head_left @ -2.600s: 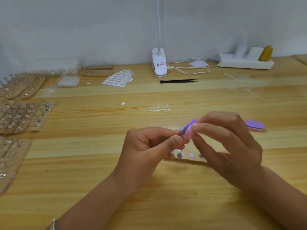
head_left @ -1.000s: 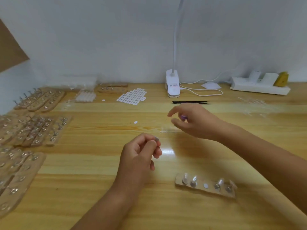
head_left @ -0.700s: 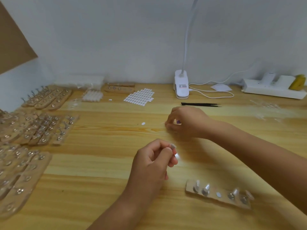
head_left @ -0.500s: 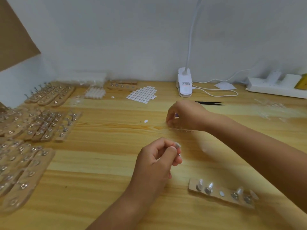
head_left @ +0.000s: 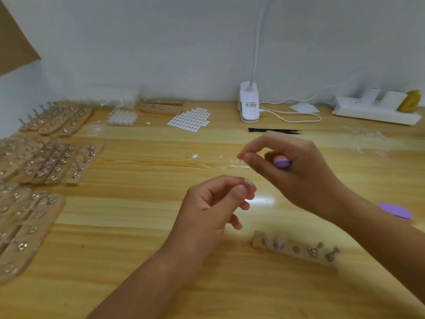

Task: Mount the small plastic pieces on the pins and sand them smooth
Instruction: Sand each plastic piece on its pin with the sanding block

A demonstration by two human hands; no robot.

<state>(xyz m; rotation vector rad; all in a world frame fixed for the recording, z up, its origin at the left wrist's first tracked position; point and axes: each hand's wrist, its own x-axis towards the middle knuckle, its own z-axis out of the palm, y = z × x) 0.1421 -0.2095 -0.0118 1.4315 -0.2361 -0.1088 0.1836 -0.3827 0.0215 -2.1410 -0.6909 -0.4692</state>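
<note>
Desk (head_left: 115,226), pale wood, set against a white wall. Left hand (head_left: 216,203): raised over the middle of the desk, grip clenched, a small plastic piece (head_left: 248,182) pinched between thumb and forefinger; whether a pin is under it cannot be told. Right hand (head_left: 294,166): held just beyond and to the right of the left hand, apart from it, a pink-and-purple sanding block (head_left: 281,161) enclosed by the curled fingers; thumb and forefinger are brought together, and what lies between them is too blurred to tell. Pin block (head_left: 294,249): wooden, laid flat in front of the right forearm, several metal pins carried. Clear strip (head_left: 238,165): laid on the desk, partly hidden behind the right hand. Second purple sanding block (head_left: 395,211): partly covered by the right forearm. Many further wooden pin blocks (head_left: 50,162): ranked along the left edge. Sheet of white ovals (head_left: 189,119), lamp base (head_left: 249,104), black tweezers (head_left: 273,130) and power strip (head_left: 374,110): ranged along the back.
</note>
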